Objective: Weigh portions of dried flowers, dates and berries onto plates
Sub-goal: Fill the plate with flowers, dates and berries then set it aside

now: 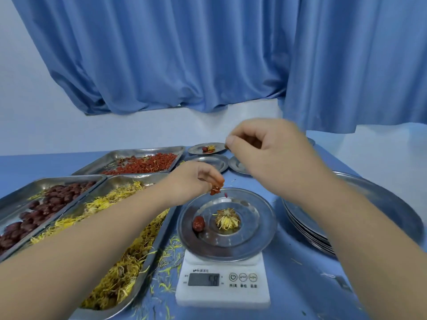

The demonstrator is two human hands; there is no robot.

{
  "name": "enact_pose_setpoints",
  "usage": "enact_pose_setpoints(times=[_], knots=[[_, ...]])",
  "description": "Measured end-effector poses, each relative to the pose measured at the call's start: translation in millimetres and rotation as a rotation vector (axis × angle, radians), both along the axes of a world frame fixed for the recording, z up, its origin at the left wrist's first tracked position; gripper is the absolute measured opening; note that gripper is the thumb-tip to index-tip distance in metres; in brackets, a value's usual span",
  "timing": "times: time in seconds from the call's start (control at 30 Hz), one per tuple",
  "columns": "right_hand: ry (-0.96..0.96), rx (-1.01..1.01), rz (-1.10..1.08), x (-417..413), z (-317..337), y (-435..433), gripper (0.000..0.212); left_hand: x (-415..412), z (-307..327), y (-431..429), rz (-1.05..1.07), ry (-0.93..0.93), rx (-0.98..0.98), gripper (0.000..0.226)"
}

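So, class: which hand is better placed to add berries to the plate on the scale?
Left: the left hand pinches red berries above the plate; the right hand sits higher, farther back.

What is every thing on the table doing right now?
left hand: pinches berries above the plate
right hand: raised, fingers curled, grip unclear
plate: sits on the scale, holds one date and one dried flower
scale: on, digits showing
flower tray: full
date tray: full
berry tray: partly full
far plate: already portioned
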State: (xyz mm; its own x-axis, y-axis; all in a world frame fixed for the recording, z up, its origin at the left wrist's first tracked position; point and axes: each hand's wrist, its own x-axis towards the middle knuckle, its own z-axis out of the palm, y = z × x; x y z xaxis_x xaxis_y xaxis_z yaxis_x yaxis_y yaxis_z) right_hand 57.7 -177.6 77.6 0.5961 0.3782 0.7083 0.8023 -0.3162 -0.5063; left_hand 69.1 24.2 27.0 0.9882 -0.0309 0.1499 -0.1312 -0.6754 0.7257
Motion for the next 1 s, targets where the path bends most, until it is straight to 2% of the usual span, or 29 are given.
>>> enact_pose_setpoints(times=[0.23, 0.33, 0.53, 0.73, 0.87, 1.0], knots=[[0.022, -0.111, -0.123, -12.1, -77.2, -39.1, 0.019, -0.4, -14.2, -4.7, 0.138, -0.035, 0.105, 0.020], [-0.028, -0.181, -0.144, -15.2, -100.5, -45.3, 0.018, -3.5, -14.7, -7.6, 0.150, -0.031, 0.076, 0.021], [-0.057, -0.227, -0.142, -12.3, -106.5, -49.1, 0.016, -12.2, -12.9, -10.1, 0.199, -0.032, -0.216, 0.018], [-0.033, -0.239, -0.137, -10.7, -109.3, -49.3, 0.017, -11.9, -24.6, -13.0, 0.203, 0.000, -0.195, 0.033], [-0.040, -0.239, -0.143, -10.3, -108.4, -49.4, 0.017, -9.2, -30.8, -11.8, 0.221, -0.022, -0.173, 0.026], [-0.039, -0.244, -0.145, -10.2, -109.4, -49.1, 0.018, -11.2, -32.8, -8.1, 0.273, -0.074, -0.293, 0.019]])
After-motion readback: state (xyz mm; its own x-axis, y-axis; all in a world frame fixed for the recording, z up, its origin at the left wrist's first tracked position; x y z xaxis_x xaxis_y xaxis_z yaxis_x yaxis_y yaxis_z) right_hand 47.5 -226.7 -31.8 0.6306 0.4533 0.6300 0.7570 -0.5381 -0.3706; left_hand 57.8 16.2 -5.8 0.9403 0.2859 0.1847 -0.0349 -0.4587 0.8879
